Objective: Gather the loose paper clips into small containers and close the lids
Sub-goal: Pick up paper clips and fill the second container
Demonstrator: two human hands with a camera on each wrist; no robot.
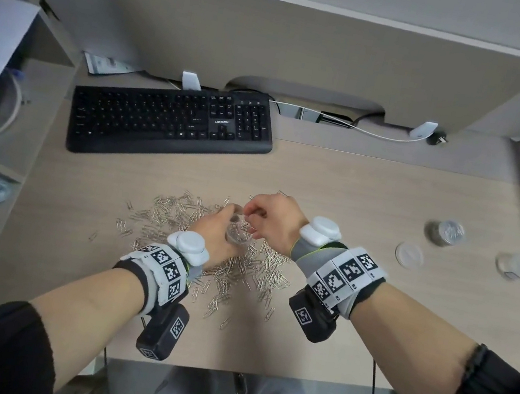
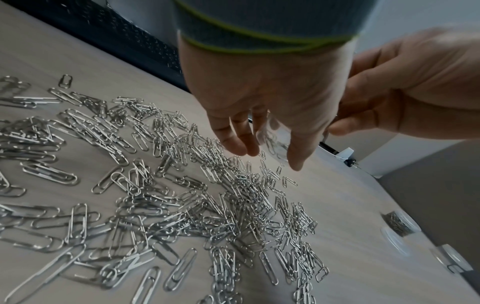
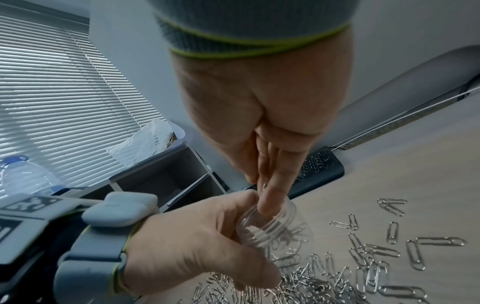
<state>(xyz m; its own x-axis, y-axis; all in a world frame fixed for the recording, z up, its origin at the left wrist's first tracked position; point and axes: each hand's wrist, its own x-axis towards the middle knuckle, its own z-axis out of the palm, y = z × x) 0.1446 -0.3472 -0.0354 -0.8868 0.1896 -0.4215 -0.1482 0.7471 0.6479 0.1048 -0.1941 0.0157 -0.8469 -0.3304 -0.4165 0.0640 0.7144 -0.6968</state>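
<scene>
A heap of silver paper clips [image 1: 238, 273] [image 2: 182, 205] [image 3: 363, 267] covers the middle of the desk. Just above the heap, my left hand [image 1: 222, 225] [image 2: 267, 152] [image 3: 207, 236] grips a small clear jar [image 1: 237, 238] [image 2: 275, 142] [image 3: 272, 228]. The jar is tilted, has no lid and holds a few clips. My right hand [image 1: 268, 219] [image 3: 270, 185] [image 2: 389, 92] hangs over the jar's mouth, fingers bunched and pointing into it, pinching what looks like a few clips.
At the right of the desk stand a lidded jar full of clips [image 1: 447, 232] [image 2: 400, 224], a loose clear lid [image 1: 409, 255] and another clear jar [image 1: 517, 266]. A black keyboard [image 1: 171, 122] lies behind the heap. A shelf unit stands at the left.
</scene>
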